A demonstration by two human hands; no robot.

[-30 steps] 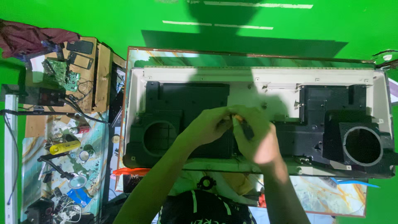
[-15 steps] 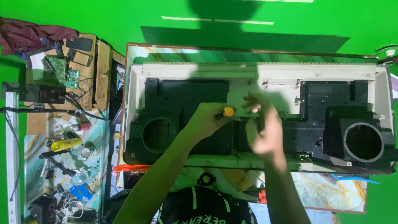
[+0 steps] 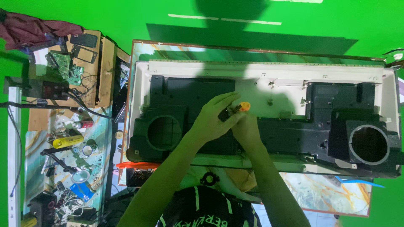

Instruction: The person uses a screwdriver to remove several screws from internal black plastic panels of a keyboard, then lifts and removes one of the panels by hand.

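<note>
Overhead view of the person's two bare hands meeting over a long, white-framed flat panel chassis [image 3: 269, 73] that carries a black moulded plastic back housing [image 3: 193, 94]; the left hand [image 3: 212, 120] is curled, fingers closed round a small screwdriver with an orange-yellow handle [image 3: 243, 106], whose handle end juts out just past the fingertips; the right hand [image 3: 248, 130] lies directly below and against the left, fingers bent inward toward the same tool, though whether it grips the tool cannot be told. The housing is matt black, stepped and ribbed, with one round speaker opening [image 3: 163, 132] to the left of the hands and a second, larger round opening [image 3: 369, 144] well away to the right; a bare white strip of chassis shows just beyond the fingertips. The chassis rests on a marble-patterned table top [image 3: 324, 189], visible nearest the person, to the right of the forearms; bright green backdrop [image 3: 105, 17] covers the room beyond. Far to the left of the hands stands a cluttered side bench [image 3: 31, 147] bearing a green circuit board [image 3: 63, 65], a yellow cylindrical tool [image 3: 67, 142] and a dark red cloth [image 3: 29, 29].
</note>
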